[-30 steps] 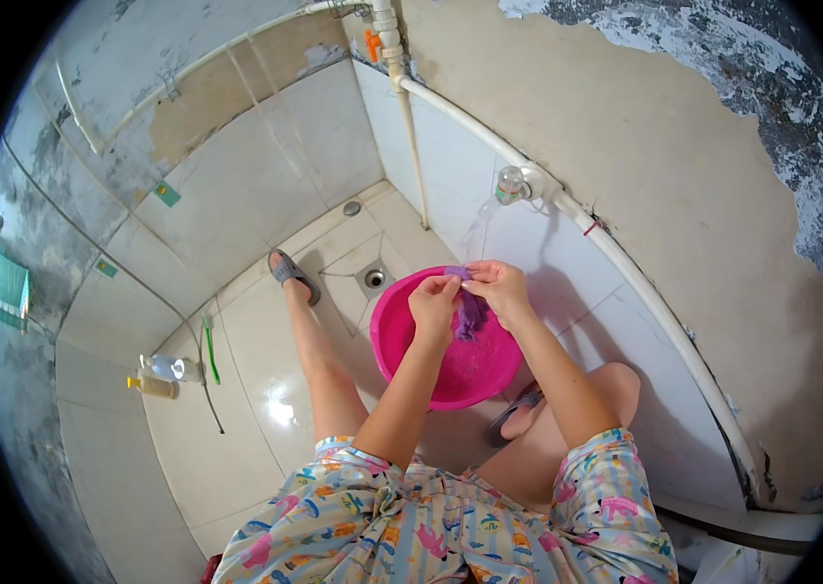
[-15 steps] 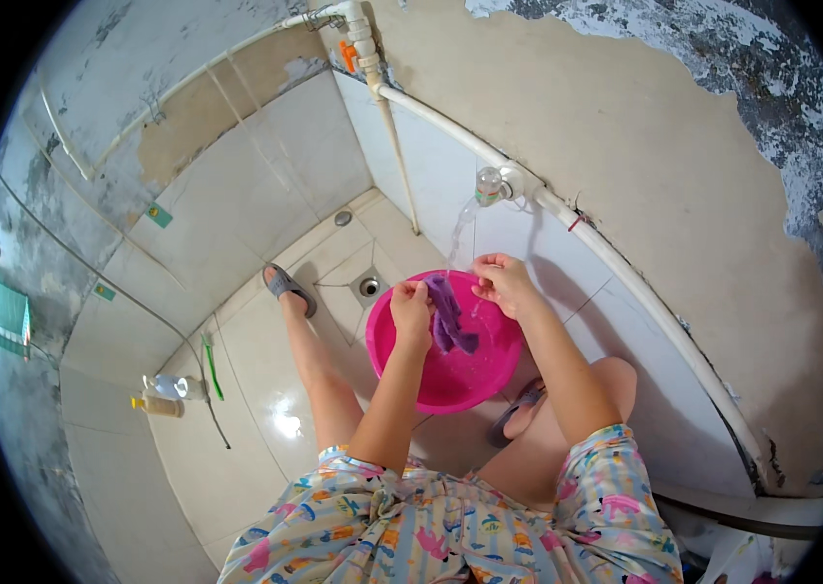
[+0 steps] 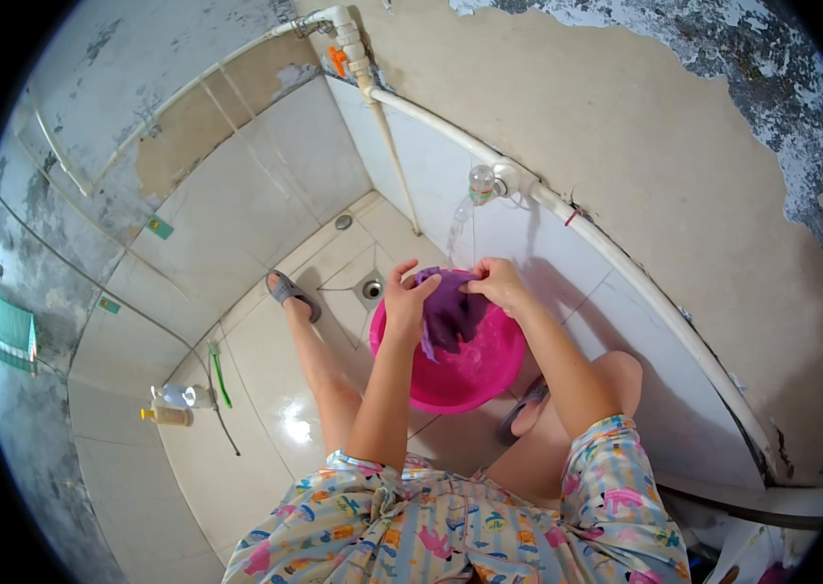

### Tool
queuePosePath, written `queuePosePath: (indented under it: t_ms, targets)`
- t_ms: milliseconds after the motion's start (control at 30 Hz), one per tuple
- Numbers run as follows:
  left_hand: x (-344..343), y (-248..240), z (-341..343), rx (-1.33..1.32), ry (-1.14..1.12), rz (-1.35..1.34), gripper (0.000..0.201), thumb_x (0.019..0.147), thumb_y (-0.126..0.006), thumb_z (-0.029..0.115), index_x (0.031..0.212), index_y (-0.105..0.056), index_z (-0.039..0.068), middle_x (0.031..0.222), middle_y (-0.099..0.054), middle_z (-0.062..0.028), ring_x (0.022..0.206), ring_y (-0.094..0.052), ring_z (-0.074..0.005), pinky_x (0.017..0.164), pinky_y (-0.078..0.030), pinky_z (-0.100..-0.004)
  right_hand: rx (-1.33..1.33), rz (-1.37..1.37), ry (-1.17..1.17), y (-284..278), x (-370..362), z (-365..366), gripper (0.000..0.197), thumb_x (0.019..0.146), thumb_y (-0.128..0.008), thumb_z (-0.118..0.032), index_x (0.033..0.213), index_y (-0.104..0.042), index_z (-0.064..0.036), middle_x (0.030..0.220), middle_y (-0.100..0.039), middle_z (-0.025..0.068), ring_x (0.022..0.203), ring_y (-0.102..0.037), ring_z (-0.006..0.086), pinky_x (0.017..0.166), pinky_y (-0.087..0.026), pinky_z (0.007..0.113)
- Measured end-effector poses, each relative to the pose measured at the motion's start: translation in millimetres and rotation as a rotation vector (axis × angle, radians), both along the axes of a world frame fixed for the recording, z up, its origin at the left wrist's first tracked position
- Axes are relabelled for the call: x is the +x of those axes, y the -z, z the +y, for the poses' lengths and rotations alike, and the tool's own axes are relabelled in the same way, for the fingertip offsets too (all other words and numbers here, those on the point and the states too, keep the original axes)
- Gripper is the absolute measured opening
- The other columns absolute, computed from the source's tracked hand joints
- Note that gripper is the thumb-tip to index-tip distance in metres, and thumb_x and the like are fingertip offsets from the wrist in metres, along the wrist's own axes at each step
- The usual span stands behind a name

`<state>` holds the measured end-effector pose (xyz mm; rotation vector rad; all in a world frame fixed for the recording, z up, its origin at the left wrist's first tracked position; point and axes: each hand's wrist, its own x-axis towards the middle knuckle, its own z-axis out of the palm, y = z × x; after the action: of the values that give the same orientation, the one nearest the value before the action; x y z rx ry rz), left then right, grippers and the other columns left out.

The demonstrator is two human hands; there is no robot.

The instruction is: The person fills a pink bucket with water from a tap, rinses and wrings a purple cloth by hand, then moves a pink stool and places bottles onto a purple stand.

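Centre of frame: purple cloth (image 3: 456,319) is hanging above a pink basin (image 3: 465,380), its lower part drooping over the basin's inside. Right hand (image 3: 500,286) is pinching the cloth's upper right edge between thumb and fingers. Left hand (image 3: 405,300) is resting its thumb at the upper left edge, forefinger pointing up and away; whether its other fingers are gripping, cannot tell. Cloth is spanning the gap between the hands.

Just above centre: water is running from a clear bottle-shaped spout (image 3: 481,185), falling toward the basin's far side; landing spot is hiding behind the hands. White pipe (image 3: 431,125) is sloping along the wall behind; orange valve handle (image 3: 337,61) is sitting at upper centre-left.

Left of basin: floor drain (image 3: 372,289) is lying near the rim. Person is wearing grey slippers (image 3: 292,294), feet straddling the basin.

Lower left: yellow-capped bottle (image 3: 170,417) is lying beside a clear bottle (image 3: 182,395), green stick (image 3: 220,375) resting near both
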<state>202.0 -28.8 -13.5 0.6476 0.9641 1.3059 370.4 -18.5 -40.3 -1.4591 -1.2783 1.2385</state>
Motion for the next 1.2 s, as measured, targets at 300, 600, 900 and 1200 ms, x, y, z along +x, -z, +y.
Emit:
queuePosePath:
  t_ms: [300, 600, 900, 1200]
  targets:
    - [26, 39, 0, -0.061, -0.174, 0.751, 0.024, 0.079, -0.066, 0.022, 0.079, -0.056, 0.001, 0.073, -0.056, -0.0037, 0.060, -0.052, -0.0112, 0.054, -0.044, -0.0241, 0.173, 0.223, 0.167, 22, -19, 1, 0.025, 0.063, -0.060, 0.003, 0.059, -0.038, -0.0081, 0.056, -0.034, -0.0039, 0.054, -0.032, 0.0069, 0.046, -0.030, 0.025]
    - [29, 35, 3, -0.083, 0.012, 0.145, 0.009, 0.086, -0.056, 0.009, 0.086, -0.058, 0.000, 0.076, -0.058, -0.0026, 0.067, -0.055, -0.0108, 0.058, -0.045, -0.0216, 0.079, 0.656, 0.103, 1, -26, -2, 0.009, 0.076, -0.062, -0.004, 0.081, -0.056, 0.0001, 0.075, -0.059, 0.0048, 0.066, -0.053, 0.0099, 0.063, -0.042, 0.022]
    - [19, 28, 4, 0.010, 0.093, 0.244, 0.014, 0.088, -0.052, 0.010, 0.094, -0.057, -0.002, 0.085, -0.059, -0.0050, 0.075, -0.058, -0.0131, 0.069, -0.049, -0.0252, 0.215, 0.002, 0.083, 11, -17, 3, 0.014, 0.076, -0.062, -0.008, 0.084, -0.060, 0.0034, 0.079, -0.064, 0.0115, 0.069, -0.058, 0.0137, 0.063, -0.046, 0.029]
    - [9, 22, 11, -0.062, 0.073, -0.095, 0.018, 0.092, -0.035, 0.014, 0.093, -0.049, 0.004, 0.087, -0.059, -0.0064, 0.078, -0.059, -0.0187, 0.073, -0.048, -0.0379, -0.169, 0.432, 0.463, 72, 21, 34, 0.031, 0.080, -0.058, -0.020, 0.097, -0.057, 0.0050, 0.087, -0.061, 0.0136, 0.078, -0.058, 0.0206, 0.072, -0.045, 0.033]
